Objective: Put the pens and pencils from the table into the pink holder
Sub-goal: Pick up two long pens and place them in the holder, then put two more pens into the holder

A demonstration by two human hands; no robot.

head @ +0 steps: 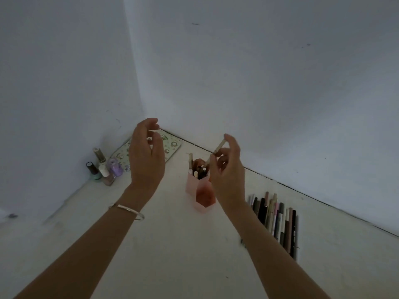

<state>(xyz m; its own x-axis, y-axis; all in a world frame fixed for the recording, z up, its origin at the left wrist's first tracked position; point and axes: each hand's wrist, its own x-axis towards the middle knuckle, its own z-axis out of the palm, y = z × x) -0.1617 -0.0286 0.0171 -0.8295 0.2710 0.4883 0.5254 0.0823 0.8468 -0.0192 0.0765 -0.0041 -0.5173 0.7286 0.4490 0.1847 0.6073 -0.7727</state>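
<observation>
The pink holder [199,190] stands on the white table, with several pens upright inside it. My right hand [228,169] hovers just right of its rim, fingers pinched on a beige pen [219,147] that slants down toward the holder's opening. My left hand [146,156] is raised to the left of the holder, fingers curled apart, holding nothing. A row of several pens and pencils [278,221] lies on the table to the right, beyond my right forearm.
Several nail polish bottles [103,169] stand at the far left by the wall. A patterned tray [170,145] lies in the corner behind my left hand. White walls close in the table at the back and left.
</observation>
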